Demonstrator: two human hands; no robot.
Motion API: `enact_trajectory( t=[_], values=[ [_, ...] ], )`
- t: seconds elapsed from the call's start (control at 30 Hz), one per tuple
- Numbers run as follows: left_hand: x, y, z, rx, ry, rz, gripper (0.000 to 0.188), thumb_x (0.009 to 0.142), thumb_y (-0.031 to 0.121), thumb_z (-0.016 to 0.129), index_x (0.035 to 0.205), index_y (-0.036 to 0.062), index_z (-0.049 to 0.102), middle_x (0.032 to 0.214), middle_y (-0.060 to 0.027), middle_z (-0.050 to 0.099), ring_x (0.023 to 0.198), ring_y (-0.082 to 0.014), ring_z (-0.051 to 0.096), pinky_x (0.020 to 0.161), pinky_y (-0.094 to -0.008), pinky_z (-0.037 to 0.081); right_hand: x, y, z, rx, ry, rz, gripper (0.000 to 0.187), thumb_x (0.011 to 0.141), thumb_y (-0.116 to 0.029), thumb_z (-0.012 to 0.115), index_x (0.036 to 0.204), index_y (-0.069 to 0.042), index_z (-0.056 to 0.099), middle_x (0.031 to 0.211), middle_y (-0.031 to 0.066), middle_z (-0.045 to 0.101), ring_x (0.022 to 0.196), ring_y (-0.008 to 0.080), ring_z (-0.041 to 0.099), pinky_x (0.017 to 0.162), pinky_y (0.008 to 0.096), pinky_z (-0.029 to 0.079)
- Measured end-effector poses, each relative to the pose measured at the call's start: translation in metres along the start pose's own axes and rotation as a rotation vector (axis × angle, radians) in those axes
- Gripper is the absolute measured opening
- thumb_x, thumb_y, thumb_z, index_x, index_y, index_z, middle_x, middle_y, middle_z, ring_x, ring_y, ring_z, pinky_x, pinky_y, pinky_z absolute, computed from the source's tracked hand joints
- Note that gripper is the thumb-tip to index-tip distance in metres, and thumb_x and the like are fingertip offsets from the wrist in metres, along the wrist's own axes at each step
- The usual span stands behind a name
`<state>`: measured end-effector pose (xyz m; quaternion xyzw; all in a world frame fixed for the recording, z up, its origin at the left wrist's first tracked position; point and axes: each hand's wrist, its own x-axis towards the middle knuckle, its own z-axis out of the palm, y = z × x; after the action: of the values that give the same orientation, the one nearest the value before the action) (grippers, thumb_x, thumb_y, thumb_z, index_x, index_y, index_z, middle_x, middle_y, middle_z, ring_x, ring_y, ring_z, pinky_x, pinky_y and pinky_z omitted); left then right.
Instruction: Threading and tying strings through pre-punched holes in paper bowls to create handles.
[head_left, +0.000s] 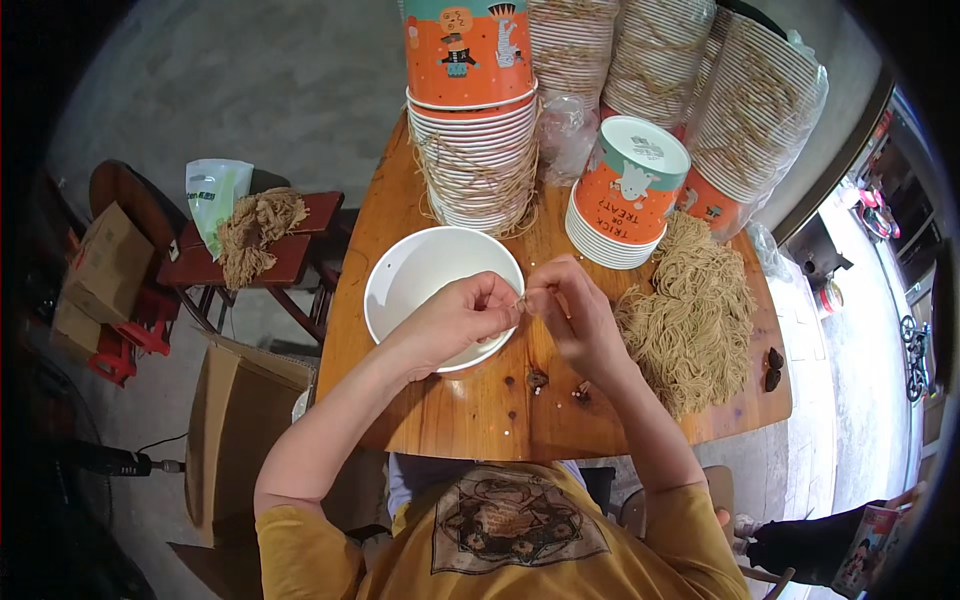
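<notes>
A white paper bucket [400,285] stands mouth up on the wooden table in front of me. At its right rim my left hand [468,312] is closed in a pinch, its wrist lying over the bucket's near side. My right hand [578,322] pinches close beside it, just outside the rim. A thin tan cord [521,301] shows faintly between the fingertips of both hands; most of it is hidden. To the right of my right hand lies a large heap of tan cords [695,315].
Nested buckets [472,165] with cord handles rise at the back left of the table [455,425]. Upturned orange buckets [622,205] and bagged stacks [755,110] stand behind. Dark lumps [773,370] lie at the right edge. A red bench [315,215] holds more cord [258,235].
</notes>
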<state>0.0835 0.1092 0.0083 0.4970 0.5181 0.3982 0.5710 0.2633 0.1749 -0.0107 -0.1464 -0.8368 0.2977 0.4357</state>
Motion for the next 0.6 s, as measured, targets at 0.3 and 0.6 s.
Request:
enact_trajectory(
  t=[0.3, 0.6],
  values=[
    [0.002, 0.004, -0.002, -0.140, -0.033, -0.053, 0.012, 0.085, 0.009, 0.061, 0.094, 0.0021, 0.057, 0.078, -0.0001, 0.055, 0.068, -0.0069, 0.050, 0.060, -0.0191, 0.040, -0.012, 0.010, 0.016, 0.242, 0.066, 0.190, 0.008, 0.092, 0.003, 0.047, 0.097, -0.003, 0.045, 0.078, 0.0022, 0.049, 0.063, 0.0086, 0.049, 0.059, 0.0232, 0.042],
    [0.001, 0.007, -0.012, -0.426, -0.107, -0.229, 0.010, 0.087, 0.008, 0.059, 0.095, 0.0030, 0.059, 0.084, -0.0028, 0.061, 0.072, -0.0076, 0.057, 0.068, -0.0207, 0.050, -0.020, -0.019, 0.019, -0.152, 0.095, 0.199, 0.014, 0.081, -0.010, 0.068, 0.087, -0.003, 0.057, 0.083, 0.0063, 0.055, 0.061, 0.0185, 0.058, 0.056, 0.0294, 0.048]
  ],
)
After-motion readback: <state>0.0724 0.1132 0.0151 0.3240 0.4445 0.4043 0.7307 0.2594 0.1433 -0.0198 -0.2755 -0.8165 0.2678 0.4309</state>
